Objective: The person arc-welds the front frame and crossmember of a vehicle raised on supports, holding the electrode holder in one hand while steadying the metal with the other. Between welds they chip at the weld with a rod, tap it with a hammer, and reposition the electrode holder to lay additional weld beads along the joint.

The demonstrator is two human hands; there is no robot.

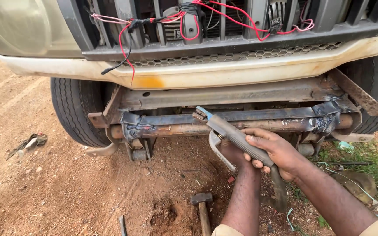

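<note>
Looming at twelve o'clock, the vehicle's front (224, 65) sits over a rusty crossbar (241, 124). Right hand (281, 153) wraps the electrode holder (237, 137), nose aimed at the bar. Left hand (235, 155) tucks behind — grip unclear. Hammer (203, 205) lies at six — within reach.

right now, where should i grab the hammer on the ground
Grip the hammer by its wooden handle, coming from above on the near side. It lies flat on the dirt with its head pointing toward the vehicle, the handle running back toward you, free beside the left forearm.
</note>
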